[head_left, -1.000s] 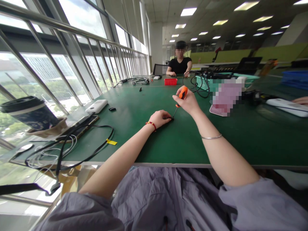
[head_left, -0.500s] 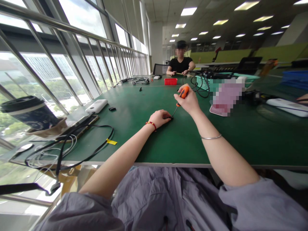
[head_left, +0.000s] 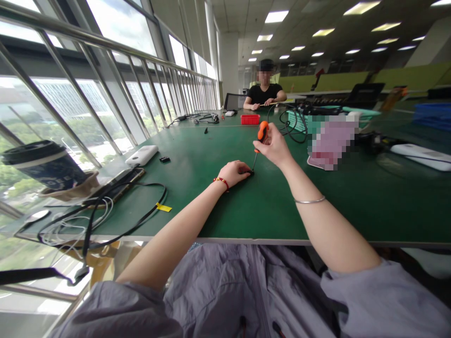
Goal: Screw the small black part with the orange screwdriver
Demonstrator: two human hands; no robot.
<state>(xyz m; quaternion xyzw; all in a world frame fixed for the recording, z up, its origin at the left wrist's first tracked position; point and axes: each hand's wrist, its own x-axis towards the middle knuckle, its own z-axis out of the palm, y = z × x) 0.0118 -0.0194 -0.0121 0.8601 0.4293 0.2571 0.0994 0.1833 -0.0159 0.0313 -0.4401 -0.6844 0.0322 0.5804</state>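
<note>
My right hand [head_left: 275, 148] is closed around an orange-handled screwdriver [head_left: 261, 132], held nearly upright with its thin shaft pointing down to the green table [head_left: 225, 211]. The tip meets a small black part [head_left: 250, 172] that my left hand [head_left: 235, 172] pinches against the tabletop. Most of that part is hidden under my left fingers. A red bead bracelet circles my left wrist, and a thin silver bangle sits on my right forearm.
A white power bank [head_left: 141, 156], a tiny black piece [head_left: 164, 159], a phone with cables [head_left: 116, 184] and a paper coffee cup [head_left: 44, 164] lie to the left. A red tray [head_left: 250, 119], black cables [head_left: 292, 123] and a seated person [head_left: 263, 91] are at the far end.
My right hand has tipped the screwdriver from a rightward slant to nearly upright, its handle moving up and left. My left hand has stayed on the small part.
</note>
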